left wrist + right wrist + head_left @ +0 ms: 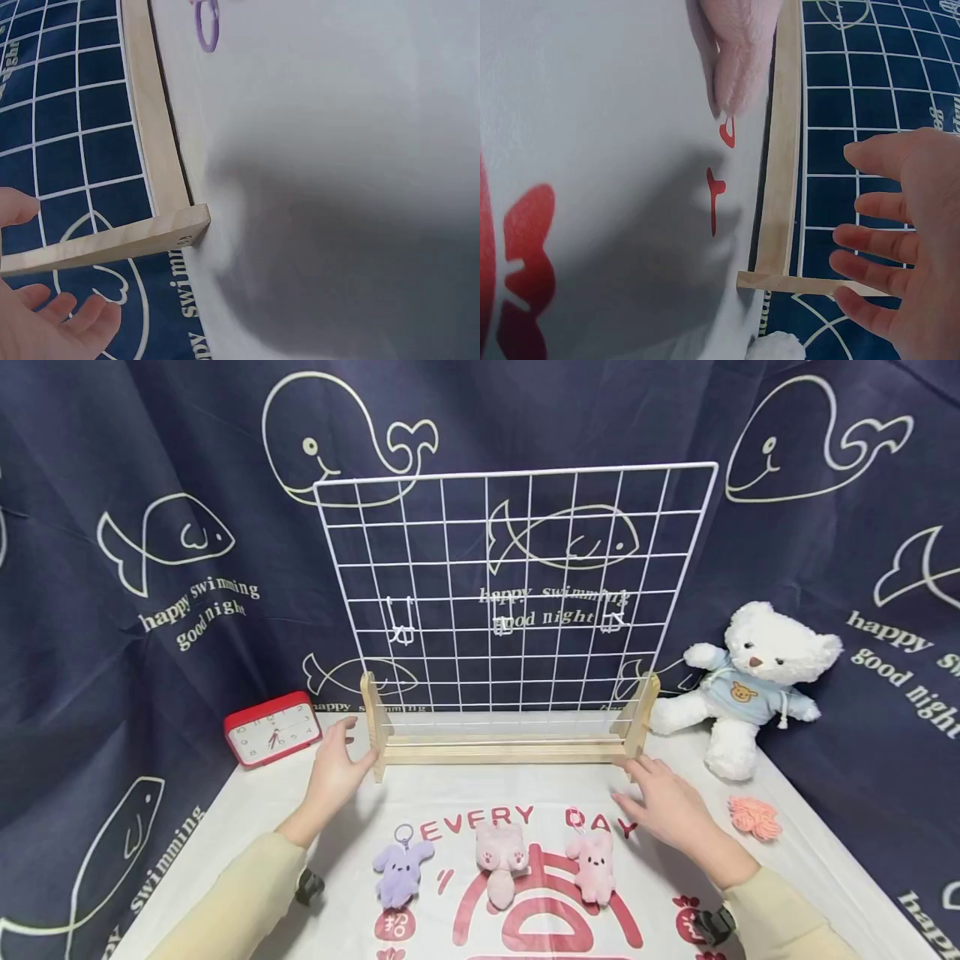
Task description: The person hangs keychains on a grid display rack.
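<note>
A white wire grid rack (517, 560) stands upright in a wooden base (502, 752). Beside the base's left end is my left hand (337, 772), fingers spread and thumb tip close to the wood; the left wrist view puts the wooden end piece (112, 238) between thumb and fingers. My right hand (663, 797) is at the other end, fingers apart and extended near the right end piece (810, 284). Whether either hand touches the wood is hard to tell. In front lie a purple plush keychain (399, 872), a pale pink plush (500, 860) and a pink plush keychain (595, 867).
Three white hooks (402, 631) hang on the grid. A red clock (272, 729) stands at left. To the right sit a white teddy bear (750, 685) in a blue top and a coral-coloured bundle (754, 818). Behind hangs a dark blue printed curtain (180, 443).
</note>
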Tool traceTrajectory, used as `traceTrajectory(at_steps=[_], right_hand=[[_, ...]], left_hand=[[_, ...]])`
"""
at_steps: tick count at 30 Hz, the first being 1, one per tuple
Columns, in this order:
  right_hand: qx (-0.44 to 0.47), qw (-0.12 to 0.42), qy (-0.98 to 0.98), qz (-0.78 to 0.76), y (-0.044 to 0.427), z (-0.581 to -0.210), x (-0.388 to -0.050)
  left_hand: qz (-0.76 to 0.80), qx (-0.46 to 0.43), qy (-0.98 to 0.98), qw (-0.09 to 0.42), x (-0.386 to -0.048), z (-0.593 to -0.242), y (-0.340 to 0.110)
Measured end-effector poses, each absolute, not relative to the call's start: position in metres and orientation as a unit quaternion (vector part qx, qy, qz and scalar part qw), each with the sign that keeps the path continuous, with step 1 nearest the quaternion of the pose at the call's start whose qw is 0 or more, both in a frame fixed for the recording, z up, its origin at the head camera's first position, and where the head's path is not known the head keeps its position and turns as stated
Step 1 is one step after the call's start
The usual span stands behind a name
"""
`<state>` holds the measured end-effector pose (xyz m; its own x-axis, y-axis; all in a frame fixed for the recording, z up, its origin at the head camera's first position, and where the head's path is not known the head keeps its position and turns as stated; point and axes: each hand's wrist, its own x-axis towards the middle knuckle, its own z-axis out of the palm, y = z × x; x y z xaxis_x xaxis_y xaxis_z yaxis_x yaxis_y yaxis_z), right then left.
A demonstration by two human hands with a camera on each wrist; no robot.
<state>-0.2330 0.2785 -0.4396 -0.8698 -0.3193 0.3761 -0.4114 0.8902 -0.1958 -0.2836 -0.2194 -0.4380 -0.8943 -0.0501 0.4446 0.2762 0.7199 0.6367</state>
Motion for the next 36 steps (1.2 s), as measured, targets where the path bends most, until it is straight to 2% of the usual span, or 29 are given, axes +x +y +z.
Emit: traceTrajectory(at_steps=[9, 15, 20, 27, 36], right_hand=[[0.223, 0.104, -0.949, 0.196, 0.266, -0.452, -0.237], [0.266, 0.061, -0.919, 0.284, 0.259, -0.464, -0.248], [0.258, 0.027, -0.910, 0.323, 0.253, -0.474, -0.256], [0.234, 0.021, -0.916, 0.324, 0.249, -0.478, -0.259], [0.222, 0.027, -0.916, 0.333, 0.245, -0.484, -0.260]], left_hand=[[-0.433, 0.005, -0.885, 0.171, -0.300, -0.447, -0.225], [-0.533, 0.012, -0.838, 0.114, -0.312, -0.451, -0.224], [-0.611, 0.007, -0.788, 0.082, -0.316, -0.450, -0.221], [-0.661, 0.014, -0.748, 0.068, -0.319, -0.453, -0.217], [-0.649, 0.025, -0.759, 0.052, -0.316, -0.453, -0.220]])
